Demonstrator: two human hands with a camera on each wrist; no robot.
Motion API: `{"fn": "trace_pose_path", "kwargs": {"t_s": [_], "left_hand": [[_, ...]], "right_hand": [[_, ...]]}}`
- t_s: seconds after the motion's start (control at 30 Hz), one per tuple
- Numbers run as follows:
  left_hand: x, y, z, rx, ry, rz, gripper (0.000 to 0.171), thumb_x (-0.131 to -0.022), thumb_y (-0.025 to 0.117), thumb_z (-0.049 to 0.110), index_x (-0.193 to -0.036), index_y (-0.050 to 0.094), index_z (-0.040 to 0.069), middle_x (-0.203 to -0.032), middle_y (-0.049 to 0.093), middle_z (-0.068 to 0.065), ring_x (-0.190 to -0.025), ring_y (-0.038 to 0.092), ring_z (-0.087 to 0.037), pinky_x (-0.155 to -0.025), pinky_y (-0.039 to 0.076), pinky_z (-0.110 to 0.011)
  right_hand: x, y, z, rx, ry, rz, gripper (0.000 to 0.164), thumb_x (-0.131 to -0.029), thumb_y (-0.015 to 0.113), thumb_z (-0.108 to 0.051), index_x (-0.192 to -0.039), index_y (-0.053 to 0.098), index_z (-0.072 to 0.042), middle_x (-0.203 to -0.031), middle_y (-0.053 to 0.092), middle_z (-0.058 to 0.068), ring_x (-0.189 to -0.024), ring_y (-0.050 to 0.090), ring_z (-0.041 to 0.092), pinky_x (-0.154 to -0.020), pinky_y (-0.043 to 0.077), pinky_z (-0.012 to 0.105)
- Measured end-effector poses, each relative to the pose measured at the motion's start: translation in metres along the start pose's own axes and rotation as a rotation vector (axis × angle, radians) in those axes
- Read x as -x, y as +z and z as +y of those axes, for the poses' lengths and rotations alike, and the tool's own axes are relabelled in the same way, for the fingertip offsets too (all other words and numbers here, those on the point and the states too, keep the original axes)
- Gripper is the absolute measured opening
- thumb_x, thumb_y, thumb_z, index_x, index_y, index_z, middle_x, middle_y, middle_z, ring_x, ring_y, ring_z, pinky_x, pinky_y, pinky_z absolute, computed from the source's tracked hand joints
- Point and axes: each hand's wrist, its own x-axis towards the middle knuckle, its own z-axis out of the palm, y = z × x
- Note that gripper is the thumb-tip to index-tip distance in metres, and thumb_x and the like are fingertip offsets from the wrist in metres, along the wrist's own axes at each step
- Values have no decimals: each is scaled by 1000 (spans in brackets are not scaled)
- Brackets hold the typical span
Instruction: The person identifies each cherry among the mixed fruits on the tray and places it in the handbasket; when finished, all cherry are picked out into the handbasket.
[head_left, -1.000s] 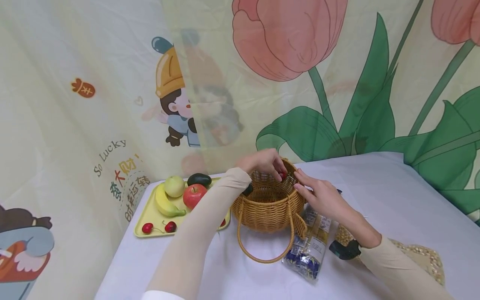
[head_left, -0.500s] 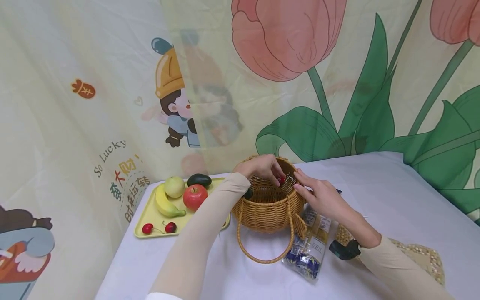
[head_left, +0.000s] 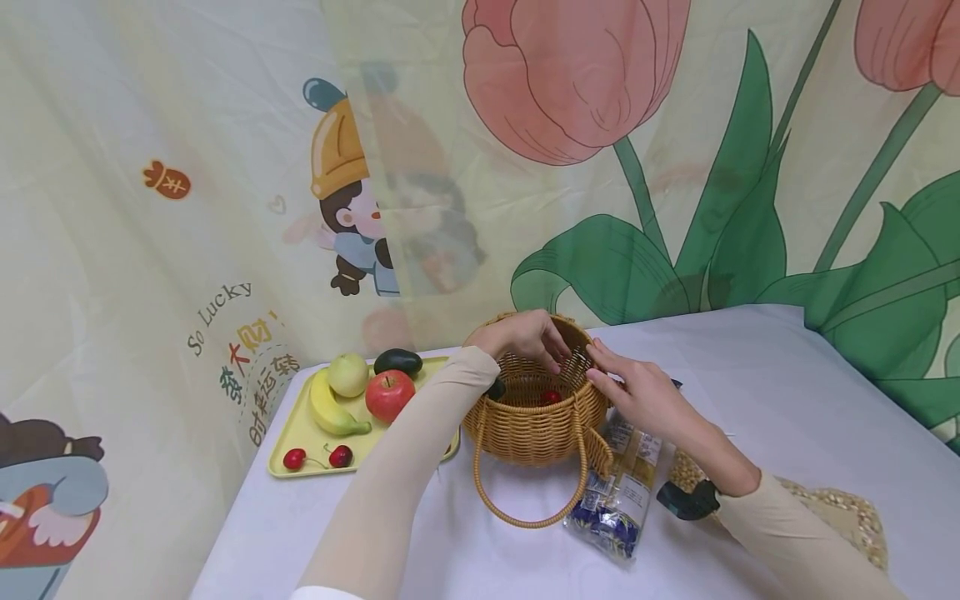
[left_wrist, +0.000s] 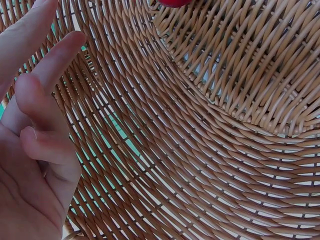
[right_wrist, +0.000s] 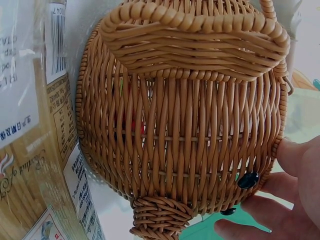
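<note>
In the head view a round wicker basket [head_left: 536, 433] has a red cherry [head_left: 551, 397] lying on its floor. My left hand [head_left: 528, 337] is inside the basket's upper part, holding nothing. Its fingers are loosely bent beside the woven wall in the left wrist view, where the cherry [left_wrist: 173, 2] shows at the top edge. My right hand [head_left: 645, 392] touches the basket's right rim with extended fingers. From the right wrist, those fingers [right_wrist: 282, 187] lie along the edge near a black bead [right_wrist: 248, 180] on the basket. Red shows through the weave.
A yellow tray [head_left: 288, 437] at left bears a banana [head_left: 330, 408], a red apple [head_left: 389, 395], a pale green round fruit [head_left: 348, 375], a dark oval fruit [head_left: 398, 361] and cherries [head_left: 340, 456]. Right of the basket lie a clear packet [head_left: 622, 500] and a beige woven mat [head_left: 847, 517].
The cherry has left my left hand's fingertips and dropped to the basket floor. Earlier my left hand lowered slightly into the basket. My right hand stays at the rim.
</note>
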Motion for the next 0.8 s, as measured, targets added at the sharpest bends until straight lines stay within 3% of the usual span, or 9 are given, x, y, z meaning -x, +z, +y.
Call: {"fn": "trace_pose_path", "kwargs": {"t_s": [0.47,0.8], "left_hand": [[-1,-4,3,-15,-13,9,34,-89,80,12,-122,76,6,-118,78,-8,-113,74,-19,-97,58,-27],[12,-31,16,-19,-12,59,31,-89,80,10,-120,77,7,-117,78,-10,-112,74,-20,-95,59,-28]], "right_hand": [[1,0,-1,-2,5,3,55,-109,49,-30,-154,41,0,-160,38,23,-137,51,46,-108,46,61],[-1,-1,0,-6,14,-14,57,-109,49,-32,-155,40,1,-161,36,24,-140,49,45,-109,45,60]]}}
